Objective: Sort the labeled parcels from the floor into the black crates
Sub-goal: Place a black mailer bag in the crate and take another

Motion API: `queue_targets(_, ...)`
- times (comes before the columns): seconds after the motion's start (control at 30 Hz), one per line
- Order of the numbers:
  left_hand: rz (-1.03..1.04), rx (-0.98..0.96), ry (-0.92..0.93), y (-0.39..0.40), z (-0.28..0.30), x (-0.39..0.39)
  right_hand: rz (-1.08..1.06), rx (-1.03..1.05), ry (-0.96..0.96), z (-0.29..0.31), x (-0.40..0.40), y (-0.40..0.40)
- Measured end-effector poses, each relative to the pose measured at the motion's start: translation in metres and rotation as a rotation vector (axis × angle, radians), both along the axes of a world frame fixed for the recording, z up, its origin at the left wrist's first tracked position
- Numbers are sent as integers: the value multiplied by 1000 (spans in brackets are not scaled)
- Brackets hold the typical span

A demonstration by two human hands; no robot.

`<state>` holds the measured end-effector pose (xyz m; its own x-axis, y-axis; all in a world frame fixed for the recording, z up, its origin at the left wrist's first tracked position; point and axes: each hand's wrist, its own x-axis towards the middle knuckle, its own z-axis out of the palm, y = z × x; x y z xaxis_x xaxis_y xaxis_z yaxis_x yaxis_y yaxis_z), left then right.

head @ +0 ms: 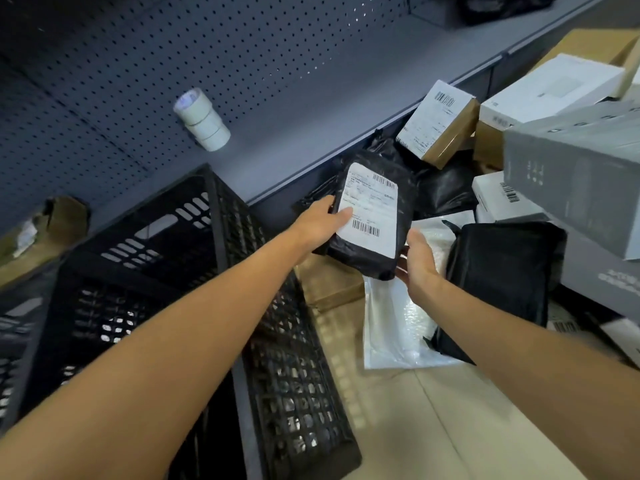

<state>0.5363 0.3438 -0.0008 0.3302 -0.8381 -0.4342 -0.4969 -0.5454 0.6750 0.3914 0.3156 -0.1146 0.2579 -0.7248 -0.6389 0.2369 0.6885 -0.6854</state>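
Left hand [320,220] fingers curled around the left edge of the black parcel [372,216], thumb on its white label [369,209]. Right hand [420,259] fingers nearly straight, supporting the lower right corner. Parcel lifted above floor [433,410] and other parcels, right of black crate [207,306], below shelf [294,126] with tape rolls [202,119]

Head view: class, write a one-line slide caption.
Both hands, left hand and right hand, hold a black plastic labelled parcel beside a black plastic crate.
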Motion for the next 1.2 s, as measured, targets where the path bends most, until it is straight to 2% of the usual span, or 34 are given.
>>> queue_targets(0.23,-194,-81,15,32,36,12,-61,-59,59,24,14,9)
queue_targets(0.43,-94,-127,67,37,52,10,-107,-300,98,68,6,7)
queue_targets(0.57,-43,-151,140,43,66,6,-65,-446,122,93,-5,9)
queue_targets(0.9,59,-296,252,113,104,1,-38,-568,132,141,4,61)
queue_targets(1.1,78,-520,245,157,141,-2,-4,-729,92,189,4,96)
queue_targets(1.2,95,-647,227,186,159,-2,-37,-777,-19,198,13,115)
